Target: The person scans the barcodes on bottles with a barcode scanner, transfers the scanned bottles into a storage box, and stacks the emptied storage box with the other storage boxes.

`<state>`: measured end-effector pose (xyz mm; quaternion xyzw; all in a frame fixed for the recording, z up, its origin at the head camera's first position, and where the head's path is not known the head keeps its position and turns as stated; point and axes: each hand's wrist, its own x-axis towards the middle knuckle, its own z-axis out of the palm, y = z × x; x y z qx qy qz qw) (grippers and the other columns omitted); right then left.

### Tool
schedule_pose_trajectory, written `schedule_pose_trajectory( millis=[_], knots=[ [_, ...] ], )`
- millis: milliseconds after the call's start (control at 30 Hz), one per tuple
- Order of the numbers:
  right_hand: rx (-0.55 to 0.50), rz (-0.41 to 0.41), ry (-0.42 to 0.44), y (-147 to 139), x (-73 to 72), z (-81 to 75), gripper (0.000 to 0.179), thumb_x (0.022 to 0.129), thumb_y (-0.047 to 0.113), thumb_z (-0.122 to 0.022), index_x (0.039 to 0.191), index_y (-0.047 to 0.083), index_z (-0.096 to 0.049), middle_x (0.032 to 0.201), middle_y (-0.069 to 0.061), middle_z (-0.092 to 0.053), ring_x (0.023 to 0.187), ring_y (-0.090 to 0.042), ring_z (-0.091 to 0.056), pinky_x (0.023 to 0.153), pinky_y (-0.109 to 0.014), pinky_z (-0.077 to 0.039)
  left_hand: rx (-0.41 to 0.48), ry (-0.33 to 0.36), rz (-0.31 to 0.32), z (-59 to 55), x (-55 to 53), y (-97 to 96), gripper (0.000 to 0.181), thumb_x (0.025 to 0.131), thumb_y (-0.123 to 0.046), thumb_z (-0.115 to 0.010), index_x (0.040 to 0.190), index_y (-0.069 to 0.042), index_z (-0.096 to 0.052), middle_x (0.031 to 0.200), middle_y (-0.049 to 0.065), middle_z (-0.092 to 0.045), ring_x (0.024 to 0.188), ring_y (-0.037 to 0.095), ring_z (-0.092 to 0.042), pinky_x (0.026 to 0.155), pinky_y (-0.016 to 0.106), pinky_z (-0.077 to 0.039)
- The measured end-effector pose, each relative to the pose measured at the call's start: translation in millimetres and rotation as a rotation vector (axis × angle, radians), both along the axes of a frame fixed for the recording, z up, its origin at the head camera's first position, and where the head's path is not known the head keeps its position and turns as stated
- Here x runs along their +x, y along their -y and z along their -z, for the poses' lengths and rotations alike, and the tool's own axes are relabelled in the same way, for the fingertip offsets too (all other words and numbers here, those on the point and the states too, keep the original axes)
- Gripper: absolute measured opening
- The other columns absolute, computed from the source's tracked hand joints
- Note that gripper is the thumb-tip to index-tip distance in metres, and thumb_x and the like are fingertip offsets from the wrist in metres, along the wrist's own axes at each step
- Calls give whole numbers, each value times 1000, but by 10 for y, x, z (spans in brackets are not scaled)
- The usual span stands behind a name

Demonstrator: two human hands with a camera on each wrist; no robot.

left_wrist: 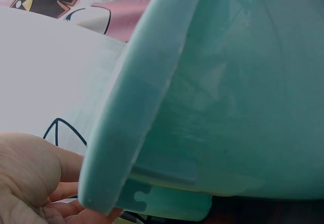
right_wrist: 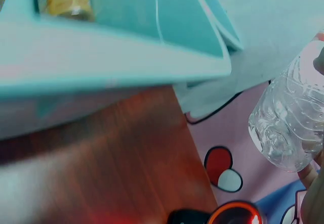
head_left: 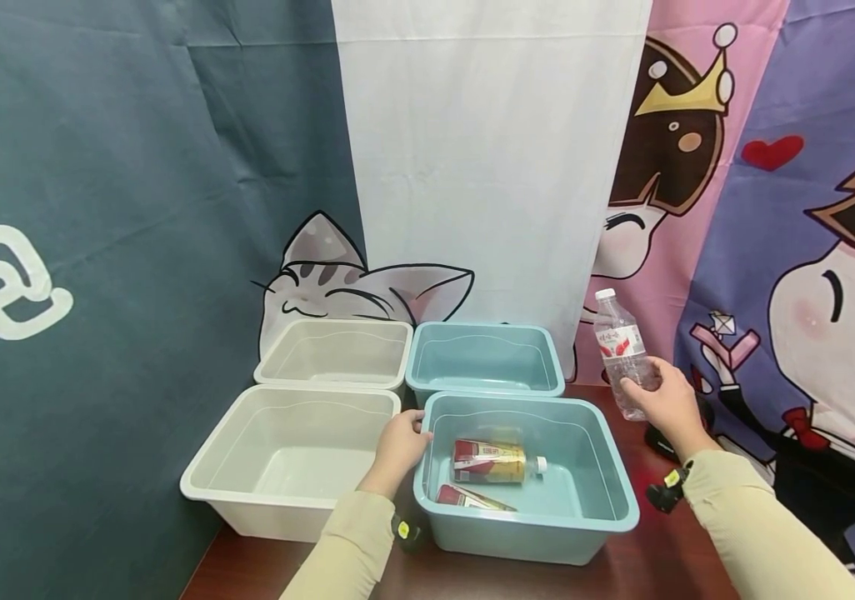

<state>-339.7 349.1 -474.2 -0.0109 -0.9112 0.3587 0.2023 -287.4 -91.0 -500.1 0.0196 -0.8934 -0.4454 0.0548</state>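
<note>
My right hand [head_left: 669, 407] holds a clear plastic water bottle [head_left: 620, 342] with a white cap and a red-and-white label. The bottle is tilted, cap up, just beyond the right side of the front blue basin [head_left: 525, 533]. In the right wrist view the base of the bottle [right_wrist: 286, 125] shows at the right edge. At the basin's far left corner my left hand [head_left: 400, 446] grips the rim, thumb and fingers on either side of it in the left wrist view. Inside that basin lie a bottle with a red-and-yellow label [head_left: 491, 462] and a similarly coloured piece [head_left: 472, 498].
A second blue basin [head_left: 483, 333] stands behind the front one. Two off-white basins, one in front [head_left: 277, 492] and one behind [head_left: 333, 329], stand to the left. All rest on a brown wooden table [head_left: 247, 575] before a printed cloth backdrop [head_left: 487, 167]. A dark object [head_left: 660, 442] sits right.
</note>
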Motion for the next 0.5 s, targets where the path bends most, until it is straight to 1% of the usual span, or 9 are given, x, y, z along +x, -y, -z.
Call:
schedule_pose_trajectory(
  millis=[167, 300, 400, 500],
  knots=[
    [-111, -5, 31, 150, -58, -81, 71, 94, 42, -67, 144, -2, -42, 134, -32, -53, 115, -46, -56, 91, -57, -48, -2, 0, 5, 5, -1, 1, 43, 89, -3, -72, 130, 5, -62, 106, 19, -71, 99, 33, -69, 87, 47, -59],
    [-167, 1, 41, 262, -112, -139, 68, 96, 43, -65, 143, -1, -44, 131, -31, -56, 116, -43, -57, 90, -51, -49, -1, 7, 7, 5, -1, 2, 44, 88, -3, -72, 130, 5, -62, 106, 19, -71, 99, 32, -69, 87, 46, -59],
    [-224, 11, 56, 351, -167, -171, 65, 96, 44, -64, 142, 0, -48, 129, -29, -59, 113, -38, -58, 85, -39, -49, 4, 6, 3, 2, 4, 2, 43, 88, -2, -72, 130, 5, -62, 107, 19, -71, 100, 32, -69, 87, 46, -59],
    [-319, -3, 88, 452, -218, -200, 65, 97, 45, -62, 142, -1, -48, 132, -28, -58, 111, -33, -58, 78, -26, -48, 6, 6, -1, 6, 4, -1, 43, 89, -3, -72, 130, 5, -62, 108, 19, -71, 101, 33, -69, 88, 47, -59]
  ],
)
